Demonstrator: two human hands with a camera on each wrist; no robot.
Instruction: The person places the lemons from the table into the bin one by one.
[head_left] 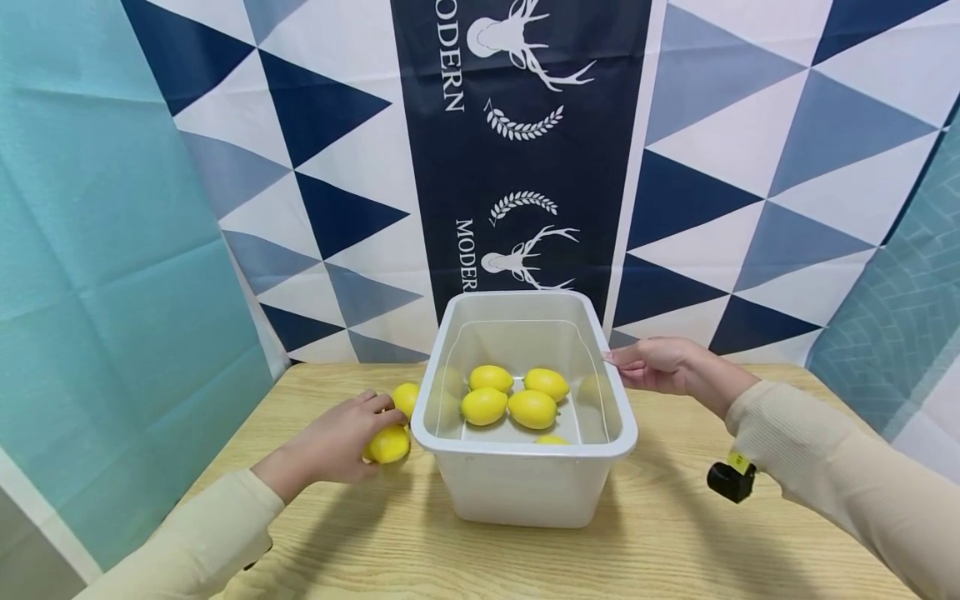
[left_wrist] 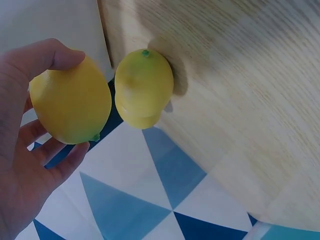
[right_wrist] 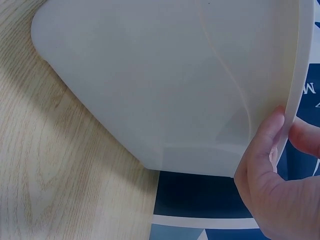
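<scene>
My left hand (head_left: 354, 437) grips a yellow lemon (left_wrist: 72, 100), thumb on one side and curled fingers on the other, just left of a white plastic bin (head_left: 525, 492). A second lemon (left_wrist: 145, 82) lies on the table beyond it, close to the bin's left wall; another yellow shape partly shows behind that one. My right hand (head_left: 663, 364) pinches the bin's right rim, with the thumb and fingers on either side of the edge (right_wrist: 295, 75). Inside the bin rest several lemons (head_left: 532, 409), one mostly hidden by the near rim.
The bin stands upright on a light wooden table (head_left: 675, 542). A patterned blue and white cloth (head_left: 345, 167) hangs behind the table, and a teal cloth (head_left: 112, 250) hangs at the left. A small black device (head_left: 731, 479) is strapped to the right sleeve.
</scene>
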